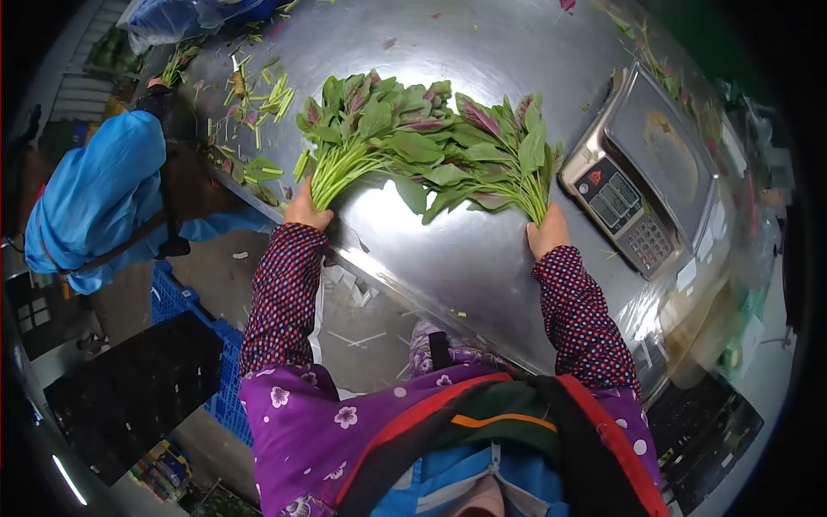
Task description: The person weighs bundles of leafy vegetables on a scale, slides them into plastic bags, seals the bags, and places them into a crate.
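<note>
My left hand (pixel 307 208) is closed around the pale green stems of a bunch of amaranth greens (pixel 345 164), whose leaves fan out away from me. On the other side, my right hand (pixel 549 231) grips the stems of a second bunch of amaranth greens (pixel 517 159), with green and purple-red leaves. The leaves of the two bunches meet and overlap in the middle, above the metal table (pixel 405 250). To the right of my right hand sits a digital scale (pixel 624 202) with a keypad and a flat metal pan.
Cut stems and leaf scraps (pixel 271 103) litter the table's left side. A co-worker in a blue garment (pixel 103 189) stands at the left, one hand on some greens (pixel 179 62). A plastic bag (pixel 181 21) lies at the far left. Below are a blue pallet (pixel 172 293) and a black surface (pixel 138 392).
</note>
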